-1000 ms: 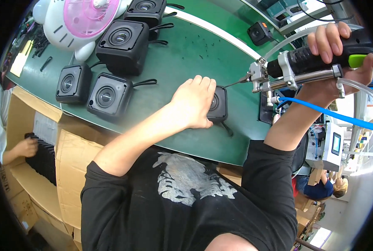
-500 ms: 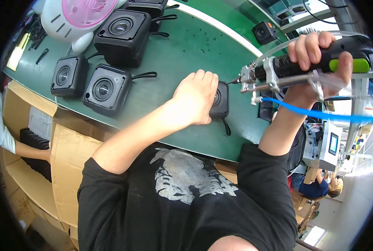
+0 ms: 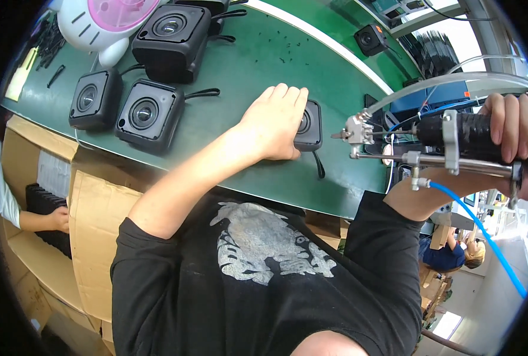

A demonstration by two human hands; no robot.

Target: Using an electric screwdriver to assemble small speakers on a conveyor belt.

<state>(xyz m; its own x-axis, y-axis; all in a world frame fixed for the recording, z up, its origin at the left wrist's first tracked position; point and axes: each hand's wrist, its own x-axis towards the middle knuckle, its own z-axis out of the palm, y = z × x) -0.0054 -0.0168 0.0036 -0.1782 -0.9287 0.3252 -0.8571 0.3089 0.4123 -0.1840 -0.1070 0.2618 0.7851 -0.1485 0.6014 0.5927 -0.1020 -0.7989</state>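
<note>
Where the left hand [image 3: 274,123] ends, the speaker [image 3: 314,126] looks black, round-cornered.

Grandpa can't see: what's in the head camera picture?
A person's left hand holds a black square speaker on a green tabletop; the right hand grips a long black-and-silver metal tool, its tip apart from that speaker. More black speakers stand to the left.

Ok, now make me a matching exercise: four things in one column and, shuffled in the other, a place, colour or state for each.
1. Left hand
2. Right hand
3. Fan
4. Table

A. Green
B. Pink and white
C. On a speaker
D. Around the tool

Pairs: 1-C, 2-D, 3-B, 4-A
</note>
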